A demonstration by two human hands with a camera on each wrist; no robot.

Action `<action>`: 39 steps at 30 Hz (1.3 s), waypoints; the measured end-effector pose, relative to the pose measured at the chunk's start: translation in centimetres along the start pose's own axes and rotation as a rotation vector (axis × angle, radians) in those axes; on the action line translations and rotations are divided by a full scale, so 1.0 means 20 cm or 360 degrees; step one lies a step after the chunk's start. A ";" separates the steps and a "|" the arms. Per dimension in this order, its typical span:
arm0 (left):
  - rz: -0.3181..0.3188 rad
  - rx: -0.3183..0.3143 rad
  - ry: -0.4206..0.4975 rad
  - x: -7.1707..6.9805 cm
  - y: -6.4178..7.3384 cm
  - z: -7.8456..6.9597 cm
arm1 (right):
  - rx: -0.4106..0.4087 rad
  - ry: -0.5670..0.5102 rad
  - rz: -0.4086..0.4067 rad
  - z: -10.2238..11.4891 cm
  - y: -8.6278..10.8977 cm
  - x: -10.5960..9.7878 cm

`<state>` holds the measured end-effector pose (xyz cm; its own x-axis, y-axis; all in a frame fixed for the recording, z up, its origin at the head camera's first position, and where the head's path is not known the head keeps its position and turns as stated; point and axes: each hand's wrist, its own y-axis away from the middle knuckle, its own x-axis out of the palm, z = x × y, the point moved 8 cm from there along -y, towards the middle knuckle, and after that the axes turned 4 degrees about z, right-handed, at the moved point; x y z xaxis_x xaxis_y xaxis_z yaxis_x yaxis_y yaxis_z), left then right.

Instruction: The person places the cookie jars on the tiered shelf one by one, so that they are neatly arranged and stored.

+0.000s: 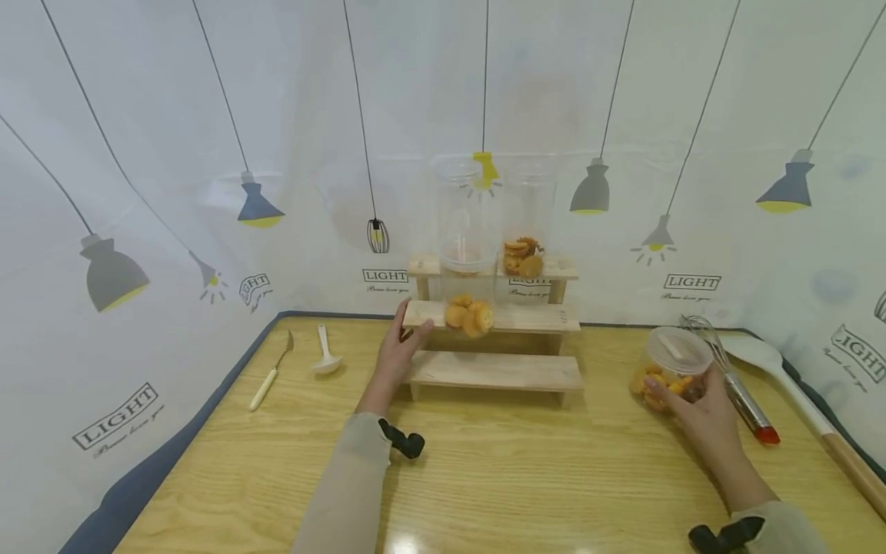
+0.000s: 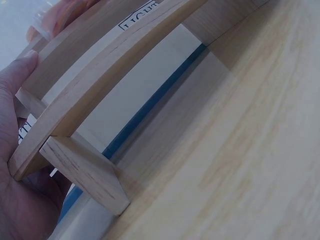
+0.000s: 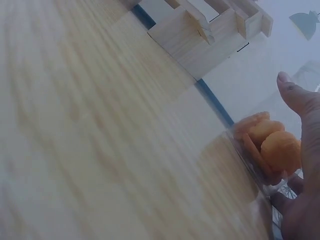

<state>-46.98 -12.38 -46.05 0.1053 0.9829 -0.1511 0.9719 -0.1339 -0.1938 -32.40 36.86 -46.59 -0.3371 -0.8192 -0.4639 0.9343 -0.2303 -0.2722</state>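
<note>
My left hand (image 1: 396, 360) grips the left end of a three-step wooden display stand (image 1: 498, 371), thumb over the middle step. The left wrist view shows the palm against the end of a wooden step (image 2: 100, 80). On the middle step stands a clear jar (image 1: 469, 288) with round biscuits at its bottom. A second biscuit jar (image 1: 524, 258) is on the top step at right. My right hand (image 1: 706, 419) holds a lidded clear jar (image 1: 674, 350) of biscuits at the table's right, thumb in front; orange-brown biscuits (image 3: 280, 152) show through its wall in the right wrist view.
A whisk (image 1: 744, 404) and a white spatula with a wooden handle (image 1: 796, 385) lie right of the held jar. At left lie a small white ladle (image 1: 325, 358) and a light-handled utensil (image 1: 270, 377). A lamp-printed sheet (image 1: 311, 231) surrounds the table (image 1: 484, 477).
</note>
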 end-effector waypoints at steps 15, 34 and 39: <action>-0.0001 0.0036 -0.0025 0.00 0.00 -0.01 | -0.0046 0.0079 0.0038 0.01 -0.01 0.01; 0.0031 0.0015 0.0053 0.01 0.01 -0.01 | 0.0025 0.0147 -0.0037 0.04 0.03 -0.01; 0.0036 0.0009 0.0059 0.01 0.01 -0.01 | 0.0032 0.0150 -0.0063 0.04 0.02 -0.02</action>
<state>-46.79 -12.23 -45.87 0.1351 0.9836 -0.1198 0.9680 -0.1568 -0.1960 -31.74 36.70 -45.80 -0.3824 -0.7565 -0.5305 0.9218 -0.2727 -0.2754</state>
